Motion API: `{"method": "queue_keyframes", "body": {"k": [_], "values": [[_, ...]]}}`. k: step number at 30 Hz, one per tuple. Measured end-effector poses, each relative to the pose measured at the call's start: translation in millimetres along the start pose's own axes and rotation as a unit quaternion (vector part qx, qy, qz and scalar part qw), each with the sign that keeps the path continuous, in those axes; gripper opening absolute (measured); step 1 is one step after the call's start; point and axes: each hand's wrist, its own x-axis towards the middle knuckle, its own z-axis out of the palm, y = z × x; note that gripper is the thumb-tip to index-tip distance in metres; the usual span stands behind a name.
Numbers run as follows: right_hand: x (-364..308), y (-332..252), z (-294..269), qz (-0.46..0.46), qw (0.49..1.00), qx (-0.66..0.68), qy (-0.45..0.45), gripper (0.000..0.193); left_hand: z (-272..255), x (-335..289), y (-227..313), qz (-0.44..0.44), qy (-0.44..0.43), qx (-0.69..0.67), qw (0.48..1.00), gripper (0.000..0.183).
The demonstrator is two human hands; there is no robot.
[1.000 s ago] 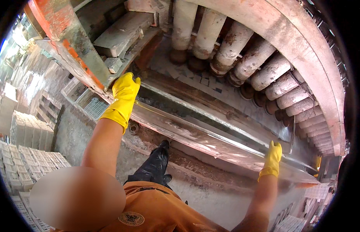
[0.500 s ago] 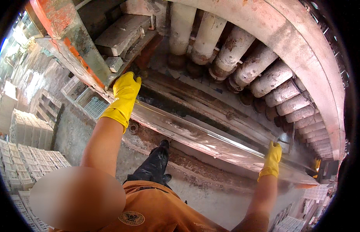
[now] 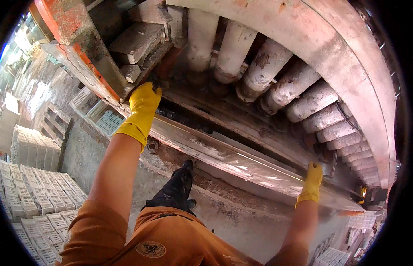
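Fronting a row of stout grey cylinders (image 3: 264, 67), a long metal rail (image 3: 220, 153) is met by the yellow-gloved left hand (image 3: 145, 98) and, well apart, the yellow-gloved right hand (image 3: 313, 176). Fingers appear curled; whether the rail is pinched cannot be told. Even pressure is advised, fingertips clear of the cylinders.

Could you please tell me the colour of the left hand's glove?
The long, smooth glove is bright yellow, shown best in the head view.
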Motion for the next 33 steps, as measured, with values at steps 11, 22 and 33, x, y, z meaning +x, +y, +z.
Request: {"method": "queue_keyframes", "body": {"k": [11,22,33], "values": [[-24,-79,-30,0.077,0.997,0.003,-0.026,0.046,11,14,-4,-0.009,0.023,-0.003,1.000,0.038],[-12,0,-3,0.022,0.998,-0.058,0.015,0.047,3,-4,-9,0.003,0.003,-0.004,1.000,0.039],[-69,-17,-21,0.077,0.993,0.066,-0.065,0.049,-2,-29,-30,0.007,0.010,0.009,1.000,0.041]]}}
